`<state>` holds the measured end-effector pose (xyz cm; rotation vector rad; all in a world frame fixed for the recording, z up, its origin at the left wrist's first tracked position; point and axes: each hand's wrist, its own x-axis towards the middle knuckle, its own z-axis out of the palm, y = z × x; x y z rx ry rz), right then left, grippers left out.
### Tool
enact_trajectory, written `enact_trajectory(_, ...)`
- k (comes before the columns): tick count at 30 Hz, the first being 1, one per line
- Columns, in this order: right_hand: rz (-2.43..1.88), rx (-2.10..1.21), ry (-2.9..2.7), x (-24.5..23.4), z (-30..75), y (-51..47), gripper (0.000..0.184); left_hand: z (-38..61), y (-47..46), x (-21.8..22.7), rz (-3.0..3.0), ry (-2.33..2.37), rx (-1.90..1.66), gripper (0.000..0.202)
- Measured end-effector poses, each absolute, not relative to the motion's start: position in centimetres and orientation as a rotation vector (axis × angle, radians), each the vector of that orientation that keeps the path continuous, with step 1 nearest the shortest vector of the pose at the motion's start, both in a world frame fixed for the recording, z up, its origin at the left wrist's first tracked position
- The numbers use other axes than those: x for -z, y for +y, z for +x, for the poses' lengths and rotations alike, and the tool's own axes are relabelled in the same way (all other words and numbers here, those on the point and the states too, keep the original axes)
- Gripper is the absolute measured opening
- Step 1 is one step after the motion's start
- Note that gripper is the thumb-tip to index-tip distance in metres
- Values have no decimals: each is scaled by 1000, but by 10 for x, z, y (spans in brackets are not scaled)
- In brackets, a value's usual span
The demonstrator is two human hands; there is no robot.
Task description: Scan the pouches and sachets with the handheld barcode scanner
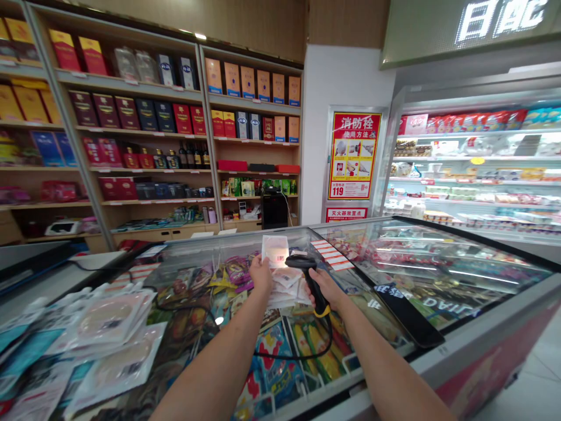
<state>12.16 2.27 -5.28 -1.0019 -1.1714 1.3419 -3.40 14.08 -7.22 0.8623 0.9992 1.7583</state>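
My left hand [261, 272] is closed on a small white packet [275, 251], held upright above the glass lid of a chest freezer [464, 345]. My right hand [325, 287] grips a black handheld barcode scanner [302, 264], its head pointing left at the packet, where a reddish glow shows. A black cable [307, 354] runs from the scanner's handle across the glass. Beneath the two hands lies a small stack of similar white packets [287, 287] on the lid.
Several flat sealed packets [109, 327] are spread over the freezer lid at the left. Frozen goods show under the glass. Shelves of boxed goods and bottles [166, 134] line the back wall; an open chiller [477, 169] stands at the right. A counter [44, 275] sits far left.
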Motion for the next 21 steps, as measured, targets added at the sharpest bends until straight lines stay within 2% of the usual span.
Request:
enact_trajectory(12,-1014,-1324,-1154,54,119,23,39,-34,138,72,852,1005,-1738,19)
enact_trajectory(21,-981,-1425,-1066,48,83,20,44,-61,126,57,806,1093,-1726,20)
